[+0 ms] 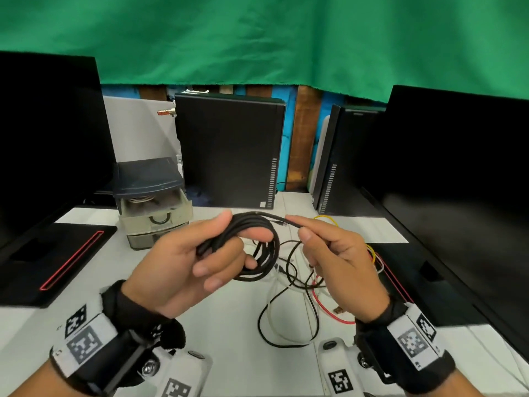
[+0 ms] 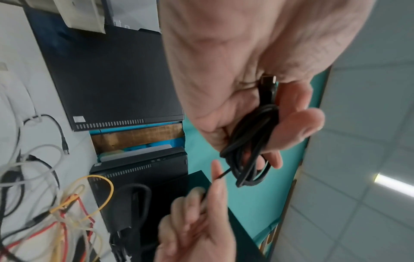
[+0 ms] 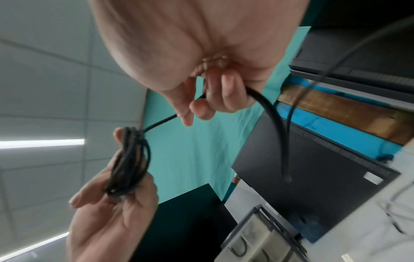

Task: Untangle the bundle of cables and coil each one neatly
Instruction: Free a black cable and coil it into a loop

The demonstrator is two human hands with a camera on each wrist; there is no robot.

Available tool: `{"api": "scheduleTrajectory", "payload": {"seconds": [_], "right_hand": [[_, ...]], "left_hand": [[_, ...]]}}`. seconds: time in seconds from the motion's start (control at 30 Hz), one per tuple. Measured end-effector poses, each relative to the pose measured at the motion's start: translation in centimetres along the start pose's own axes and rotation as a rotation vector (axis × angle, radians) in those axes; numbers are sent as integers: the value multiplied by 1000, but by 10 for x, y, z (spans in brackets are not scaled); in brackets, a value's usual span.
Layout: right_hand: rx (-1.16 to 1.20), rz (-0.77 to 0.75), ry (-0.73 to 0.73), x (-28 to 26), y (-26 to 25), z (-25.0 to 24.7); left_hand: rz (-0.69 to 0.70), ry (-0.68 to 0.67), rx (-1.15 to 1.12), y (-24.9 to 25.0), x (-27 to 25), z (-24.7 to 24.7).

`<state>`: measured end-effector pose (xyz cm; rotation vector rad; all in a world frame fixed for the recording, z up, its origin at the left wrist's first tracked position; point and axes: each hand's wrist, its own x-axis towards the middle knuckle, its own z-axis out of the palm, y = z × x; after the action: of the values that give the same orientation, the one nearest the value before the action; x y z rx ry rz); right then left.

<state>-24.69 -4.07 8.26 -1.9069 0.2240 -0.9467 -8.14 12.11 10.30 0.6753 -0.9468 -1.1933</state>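
The black cable coil (image 1: 252,242) is gripped by the left hand (image 1: 183,262); at 3 o'clock, its free end (image 1: 289,222) is pinched by the right hand (image 1: 335,259), ready for wrapping.

monitors (image 1: 43,133) cut off, right wrist view blurred

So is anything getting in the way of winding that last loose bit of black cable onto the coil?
Nothing visible does. The left hand holds the black coil up above the table, the right hand pinches the free end beside it, and only open air lies between. The tangled cables lie below on the table.
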Motion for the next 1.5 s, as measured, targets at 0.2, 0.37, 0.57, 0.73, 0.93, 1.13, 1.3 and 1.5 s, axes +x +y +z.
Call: {"api": "scheduleTrajectory", "payload": {"seconds": [0.2, 0.37, 0.57, 0.73, 0.93, 1.13, 1.3, 1.5], "right_hand": [[-72, 157, -336, -18, 4, 22], [-300, 39, -553, -26, -15, 30], [-386, -80, -551, -26, -35, 19], [-539, -175, -328, -13, -25, -2], [-448, -125, -97, 1, 12, -14], [-423, 52, -369, -10, 39, 15], [-418, 72, -523, -33, 42, 51], [-368, 21, -626, -39, 16, 56]], "left_hand": [[104, 232, -116, 18, 4, -2], [186, 374, 289, 3, 11, -1], [136, 299, 1229, -11, 7, -6], [-85, 101, 1395, -15, 4, -4], [-261, -97, 906, -12, 2, -13], [-152, 48, 411, -9, 8, -30], [15, 418, 69, -15, 18, -31], [63, 465, 800, -32, 21, -43]]}}
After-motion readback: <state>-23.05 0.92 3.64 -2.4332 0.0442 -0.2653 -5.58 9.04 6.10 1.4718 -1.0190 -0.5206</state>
